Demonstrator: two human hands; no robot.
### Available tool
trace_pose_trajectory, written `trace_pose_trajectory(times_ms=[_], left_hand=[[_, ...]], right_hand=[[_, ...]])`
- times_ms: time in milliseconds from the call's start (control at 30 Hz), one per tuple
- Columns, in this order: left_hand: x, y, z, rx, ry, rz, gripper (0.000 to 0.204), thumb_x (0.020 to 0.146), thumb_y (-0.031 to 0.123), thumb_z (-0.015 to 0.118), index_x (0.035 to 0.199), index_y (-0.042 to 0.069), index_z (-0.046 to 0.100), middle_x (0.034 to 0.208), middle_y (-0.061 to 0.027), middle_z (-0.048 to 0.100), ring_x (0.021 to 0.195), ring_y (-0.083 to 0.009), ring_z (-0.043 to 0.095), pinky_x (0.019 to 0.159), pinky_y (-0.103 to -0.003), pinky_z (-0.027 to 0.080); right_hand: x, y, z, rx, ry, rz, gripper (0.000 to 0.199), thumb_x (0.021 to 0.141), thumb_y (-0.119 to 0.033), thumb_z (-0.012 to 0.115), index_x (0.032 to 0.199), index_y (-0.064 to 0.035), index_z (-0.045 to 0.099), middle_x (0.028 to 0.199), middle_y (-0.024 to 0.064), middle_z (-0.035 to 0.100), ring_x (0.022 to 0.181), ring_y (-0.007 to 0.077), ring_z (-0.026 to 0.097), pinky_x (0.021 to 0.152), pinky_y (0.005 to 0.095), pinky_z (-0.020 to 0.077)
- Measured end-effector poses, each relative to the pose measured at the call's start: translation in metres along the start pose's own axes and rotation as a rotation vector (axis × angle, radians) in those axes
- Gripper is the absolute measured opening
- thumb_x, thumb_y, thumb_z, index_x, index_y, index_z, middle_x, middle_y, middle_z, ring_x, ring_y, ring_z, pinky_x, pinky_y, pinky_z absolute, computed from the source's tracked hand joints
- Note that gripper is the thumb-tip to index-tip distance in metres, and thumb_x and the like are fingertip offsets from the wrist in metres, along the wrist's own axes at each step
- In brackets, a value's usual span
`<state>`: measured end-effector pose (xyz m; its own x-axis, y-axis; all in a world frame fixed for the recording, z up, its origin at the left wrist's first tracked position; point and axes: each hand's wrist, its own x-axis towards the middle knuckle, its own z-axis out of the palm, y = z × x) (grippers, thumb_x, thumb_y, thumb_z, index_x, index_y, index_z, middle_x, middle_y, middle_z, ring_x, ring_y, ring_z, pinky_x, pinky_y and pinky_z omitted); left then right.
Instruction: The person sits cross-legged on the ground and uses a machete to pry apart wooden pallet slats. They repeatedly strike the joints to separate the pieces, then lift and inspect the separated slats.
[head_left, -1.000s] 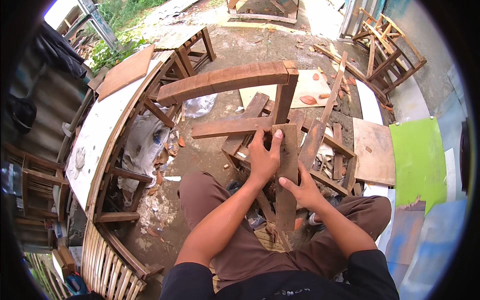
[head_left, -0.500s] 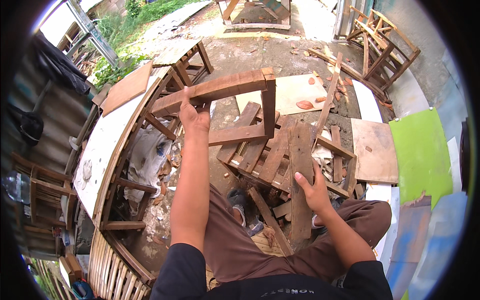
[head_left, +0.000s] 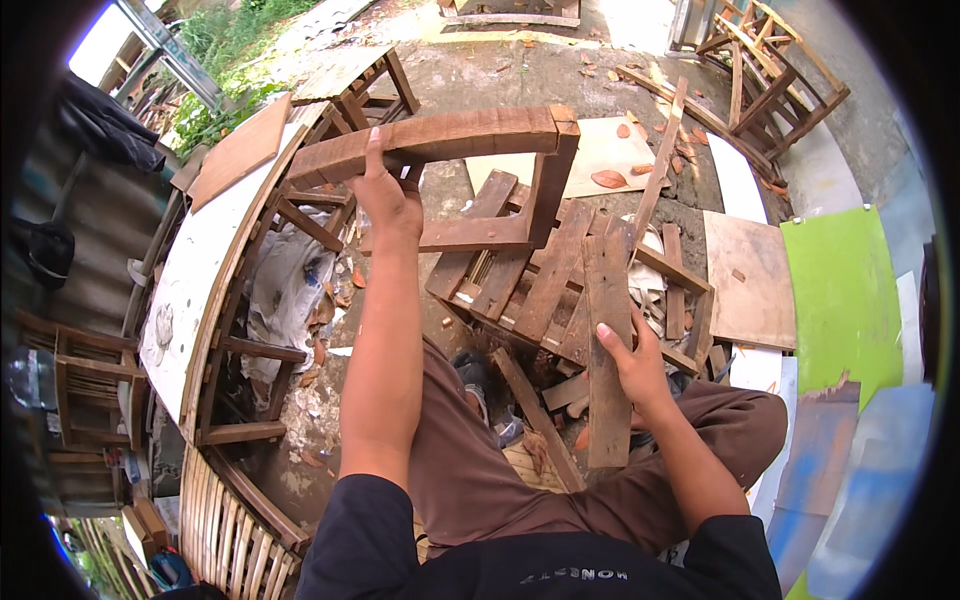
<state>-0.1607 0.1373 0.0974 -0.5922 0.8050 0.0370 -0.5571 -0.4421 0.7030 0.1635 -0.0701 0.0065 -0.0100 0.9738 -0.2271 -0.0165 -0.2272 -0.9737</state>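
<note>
The left hand (head_left: 388,205) grips the frame (head_left: 470,135) by its upper beam, most of it jutting rightward over there. The right hand (head_left: 640,372) clasps the plank's (head_left: 608,290) right edge, thumb across its front.

Extends the left forearm (head_left: 382,380) toward the far side, gripping with the left hand (head_left: 392,205), left thumb (head_left: 375,152) upright. Angles the right forearm (head_left: 700,455) far and leftward, clasping with the right hand (head_left: 640,368), nearer and lower, right thumb (head_left: 612,342) slanted left. Sits with the bent right knee (head_left: 750,425) turned out to the right.
</note>
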Motion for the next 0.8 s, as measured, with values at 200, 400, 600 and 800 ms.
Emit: trace_pose_trajectory(times_ms=[200,400,600,800], left_hand=[[-0.004,-0.003,-0.035,0.052,-0.155,-0.021,0.031,0.103,0.028,0.068,0.123,0.009,0.056,0.119,-0.0121,0.06,0.112,-0.0335,0.063,0.101,-0.061,0.059],[0.009,-0.02,-0.064,0.055,-0.302,0.07,0.05,0.106,0.03,0.068,0.143,0.014,0.038,0.129,-0.0112,0.061,0.111,-0.0356,0.068,0.097,-0.056,0.059],[-0.009,-0.081,-0.112,1.705,-0.755,0.512,0.103,0.09,0.076,0.07,0.169,0.028,0.024,0.149,-0.0159,0.057,0.135,-0.0335,0.058,0.109,-0.065,0.044],[-0.008,-0.112,-0.143,2.221,-0.94,0.508,0.094,0.083,0.074,0.075,0.165,0.044,0.038,0.138,-0.011,0.059,0.136,-0.0298,0.053,0.111,-0.064,0.037]], right_hand=[[0.006,-0.006,-0.006,-0.023,0.129,-0.017,0.063,0.103,-0.032,0.075,0.147,0.0068,0.055,0.133,0.0169,0.069,0.12,0.0217,0.065,0.105,0.0353,0.0499],[0.016,-0.016,-0.007,0.098,0.168,0.002,0.056,0.104,-0.032,0.073,0.142,0.0064,0.058,0.128,0.0149,0.071,0.111,0.0201,0.068,0.099,0.0339,0.0529],[0.024,-0.027,0.0,0.236,0.157,0.074,0.05,0.105,-0.03,0.071,0.137,0.0052,0.056,0.115,0.0139,0.071,0.089,0.0208,0.074,0.071,0.0351,0.0646],[0.029,-0.034,0.005,0.27,0.175,0.087,0.039,0.106,-0.033,0.069,0.124,0.001,0.06,0.098,0.0111,0.072,0.072,0.0228,0.076,0.063,0.0376,0.0666]])
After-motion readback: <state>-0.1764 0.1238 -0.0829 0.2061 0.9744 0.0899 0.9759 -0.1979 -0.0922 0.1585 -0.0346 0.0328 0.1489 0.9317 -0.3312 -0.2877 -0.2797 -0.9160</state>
